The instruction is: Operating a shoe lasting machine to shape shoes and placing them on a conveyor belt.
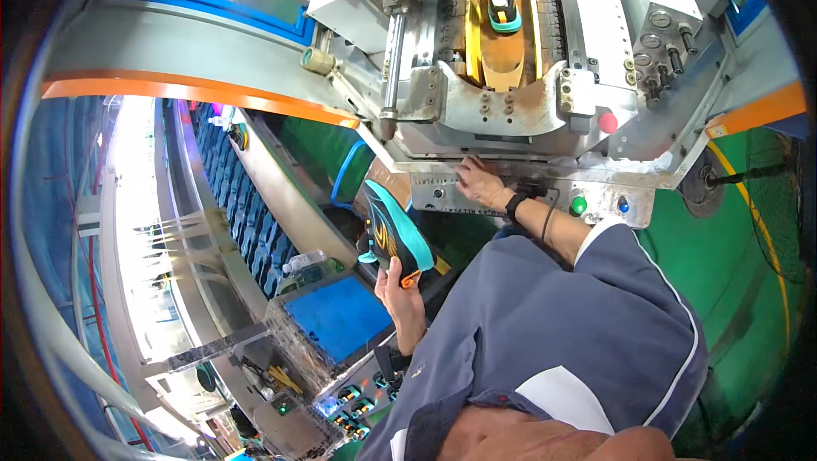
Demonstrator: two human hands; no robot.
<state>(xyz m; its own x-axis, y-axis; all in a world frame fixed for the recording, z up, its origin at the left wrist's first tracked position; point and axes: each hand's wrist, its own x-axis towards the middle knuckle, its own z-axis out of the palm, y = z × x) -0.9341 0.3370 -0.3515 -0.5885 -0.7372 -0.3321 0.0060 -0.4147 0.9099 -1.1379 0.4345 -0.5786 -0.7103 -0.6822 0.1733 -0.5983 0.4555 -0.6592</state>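
While a conveyor with a dark-blue segmented belt (234, 180) runs along the left side, yellow tools (283, 377) lie near its lower end among darker items; whether a tray holds them is hard to tell. Clear bottles (305, 261) lie by the belt, their contents too small to make out. Just below them, a blue pad (339, 316) covers much of a surface (285, 333), and small black, teal and orange pieces (349, 401) are clustered beneath that.

Of the person's 2 hands, the left hand (402, 297) grips a shoe (387, 235) near its lower end, lifting it tilted between the pad and the machine (502, 112). This shoe is black, with a broad teal band down its right side, golden lines across the dark face and an orange tab beside the fingers.

To the right, the right hand (483, 183) rests loosely open against the machine's front panel (442, 193), fingers pointing left. Above it, 2 yellow pads (474, 27) flank 1 mounted shoe (504, 10), dark with teal edging, over a tan block (502, 61). Farther right sit a green button (579, 205), a blue button (623, 204) and round gauges (660, 18).
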